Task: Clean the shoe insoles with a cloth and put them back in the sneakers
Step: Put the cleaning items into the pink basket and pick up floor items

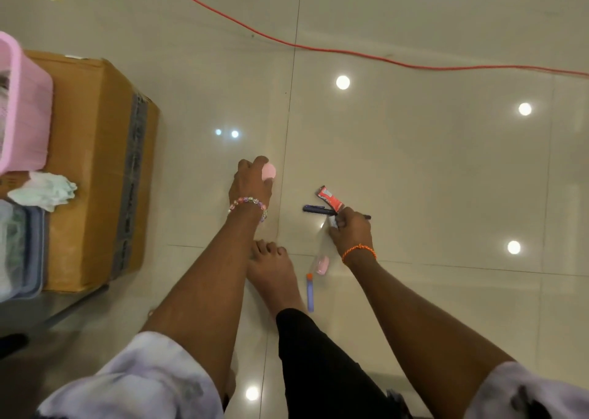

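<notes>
Left grip (pixel 251 176) grasps a small pink object (pixel 268 171) low over the floor (pixel 414 164); right grip (pixel 350 227) pinches a small item among pens (pixel 318 210). No insoles or sneakers visible.

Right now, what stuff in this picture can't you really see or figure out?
All from the head view:
- The small thing under the right hand: fingers cover it.
- The pink object in the left hand: mostly hidden by fingers.
- The pink basket contents: cut off by the left edge.
- The red packet print: too small and blurred.
- Sneakers and insoles: none in view.
</notes>
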